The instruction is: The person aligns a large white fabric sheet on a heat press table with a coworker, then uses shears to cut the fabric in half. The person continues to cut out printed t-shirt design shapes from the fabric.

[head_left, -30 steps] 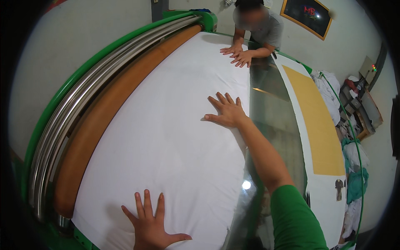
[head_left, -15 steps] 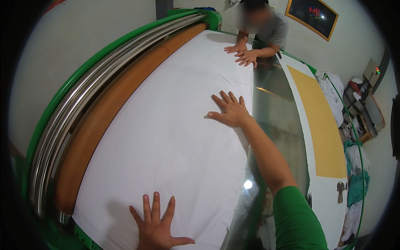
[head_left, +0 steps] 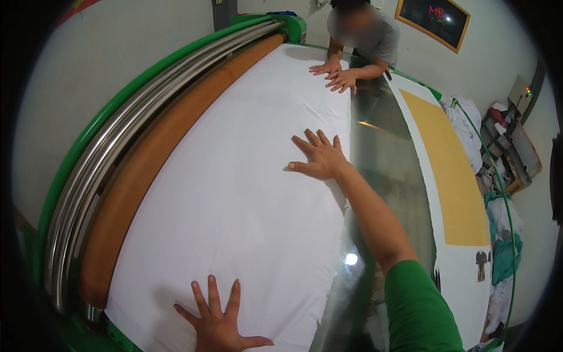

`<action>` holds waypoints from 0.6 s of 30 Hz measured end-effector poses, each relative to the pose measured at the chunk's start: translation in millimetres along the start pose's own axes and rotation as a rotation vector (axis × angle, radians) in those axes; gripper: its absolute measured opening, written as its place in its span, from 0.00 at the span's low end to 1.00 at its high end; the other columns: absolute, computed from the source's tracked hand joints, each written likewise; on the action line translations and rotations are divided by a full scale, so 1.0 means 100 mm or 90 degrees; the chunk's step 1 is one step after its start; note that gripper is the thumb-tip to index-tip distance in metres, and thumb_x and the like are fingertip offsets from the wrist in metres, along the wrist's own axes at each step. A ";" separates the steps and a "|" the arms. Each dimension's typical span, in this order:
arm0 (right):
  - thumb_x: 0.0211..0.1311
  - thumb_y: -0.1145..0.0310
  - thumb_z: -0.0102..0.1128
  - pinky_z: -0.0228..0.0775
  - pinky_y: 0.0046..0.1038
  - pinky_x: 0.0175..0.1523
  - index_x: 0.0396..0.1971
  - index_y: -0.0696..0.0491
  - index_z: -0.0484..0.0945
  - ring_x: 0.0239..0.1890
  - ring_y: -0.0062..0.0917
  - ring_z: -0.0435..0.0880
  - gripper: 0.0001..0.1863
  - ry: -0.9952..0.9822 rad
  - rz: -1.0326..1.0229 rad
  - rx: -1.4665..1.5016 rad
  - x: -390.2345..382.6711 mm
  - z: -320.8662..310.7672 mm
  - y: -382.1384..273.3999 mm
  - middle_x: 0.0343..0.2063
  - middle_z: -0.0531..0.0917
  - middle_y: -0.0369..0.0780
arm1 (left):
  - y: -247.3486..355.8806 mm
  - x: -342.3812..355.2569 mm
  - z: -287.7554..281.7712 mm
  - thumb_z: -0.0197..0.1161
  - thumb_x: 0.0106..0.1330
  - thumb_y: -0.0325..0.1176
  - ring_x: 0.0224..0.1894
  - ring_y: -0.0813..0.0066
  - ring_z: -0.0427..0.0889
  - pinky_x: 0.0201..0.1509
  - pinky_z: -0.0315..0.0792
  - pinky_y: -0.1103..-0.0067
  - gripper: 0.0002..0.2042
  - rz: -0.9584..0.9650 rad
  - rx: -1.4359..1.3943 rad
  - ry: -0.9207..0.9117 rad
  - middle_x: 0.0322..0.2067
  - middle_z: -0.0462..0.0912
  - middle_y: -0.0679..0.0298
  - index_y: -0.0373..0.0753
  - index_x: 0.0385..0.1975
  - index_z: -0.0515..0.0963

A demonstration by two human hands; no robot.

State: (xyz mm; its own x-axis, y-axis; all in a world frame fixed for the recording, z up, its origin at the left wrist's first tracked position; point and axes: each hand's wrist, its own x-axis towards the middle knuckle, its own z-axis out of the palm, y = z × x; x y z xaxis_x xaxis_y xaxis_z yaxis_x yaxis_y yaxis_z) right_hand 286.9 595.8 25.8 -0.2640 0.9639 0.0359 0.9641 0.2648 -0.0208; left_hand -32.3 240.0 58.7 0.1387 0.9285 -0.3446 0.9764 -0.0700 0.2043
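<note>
A broad sheet of white fabric lies spread over a glass-topped table. My left hand rests palm down on its near part, fingers spread and thumb pointing right. Farther up, near the fabric's right edge, my right hand also presses flat with fingers apart. Neither hand grips anything. At the far end a co-worker's two hands lie on the same fabric, close together. Along the left, the fabric meets a long brown roller.
Steel bars and a green frame run beyond the roller. To the right, white paper carries a yellow-tan panel and a small printed clothing figure. Heaped cloths and a green rail line the right side.
The view has shifted slightly. My left hand's fingers sit a little farther left; my right hand stays flat in nearly the same place, as do the co-worker's hands.
</note>
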 end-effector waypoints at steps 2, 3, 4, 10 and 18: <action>0.67 0.17 0.34 0.31 0.67 0.82 0.82 0.30 0.57 0.85 0.48 0.45 0.50 0.002 0.002 0.035 0.06 0.03 0.05 0.83 0.52 0.43 | 0.00 0.00 -0.03 0.73 0.48 0.74 0.82 0.24 0.27 0.64 0.30 0.14 0.65 0.006 0.016 -0.004 0.84 0.32 0.45 0.58 0.85 0.46; 0.68 0.18 0.34 0.31 0.67 0.82 0.82 0.30 0.57 0.85 0.48 0.45 0.49 0.001 0.001 0.053 0.08 0.04 0.06 0.84 0.52 0.43 | -0.01 0.01 -0.01 0.72 0.53 0.72 0.82 0.24 0.27 0.64 0.31 0.13 0.61 0.010 0.024 0.007 0.84 0.33 0.46 0.57 0.85 0.47; 0.68 0.18 0.33 0.31 0.67 0.82 0.82 0.29 0.57 0.85 0.48 0.45 0.49 0.004 0.002 0.061 0.09 0.05 0.06 0.84 0.52 0.43 | -0.02 0.00 0.00 0.70 0.58 0.70 0.82 0.24 0.28 0.64 0.32 0.13 0.57 0.015 0.033 0.017 0.84 0.33 0.47 0.57 0.85 0.48; 0.64 0.15 0.38 0.30 0.70 0.80 0.82 0.35 0.58 0.85 0.50 0.45 0.54 0.012 -0.003 0.065 -0.01 0.03 0.14 0.83 0.53 0.47 | 0.06 0.03 -0.06 0.62 0.71 0.64 0.82 0.26 0.28 0.66 0.30 0.15 0.46 0.030 0.036 0.007 0.85 0.33 0.50 0.57 0.85 0.49; 0.65 0.19 0.42 0.29 0.68 0.81 0.83 0.40 0.57 0.84 0.53 0.46 0.54 0.032 -0.069 0.152 0.08 -0.01 -0.11 0.83 0.52 0.50 | -0.03 0.00 -0.05 0.60 0.69 0.70 0.83 0.30 0.28 0.69 0.25 0.19 0.51 -0.031 0.059 -0.041 0.85 0.29 0.51 0.56 0.85 0.44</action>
State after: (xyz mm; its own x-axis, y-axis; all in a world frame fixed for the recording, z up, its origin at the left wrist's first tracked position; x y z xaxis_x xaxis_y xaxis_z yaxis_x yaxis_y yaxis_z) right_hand 274.3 600.5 26.9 -0.3575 0.9286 0.0996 0.8947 0.3712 -0.2485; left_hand -35.6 242.3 62.3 0.0975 0.9068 -0.4102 0.9931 -0.0613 0.1004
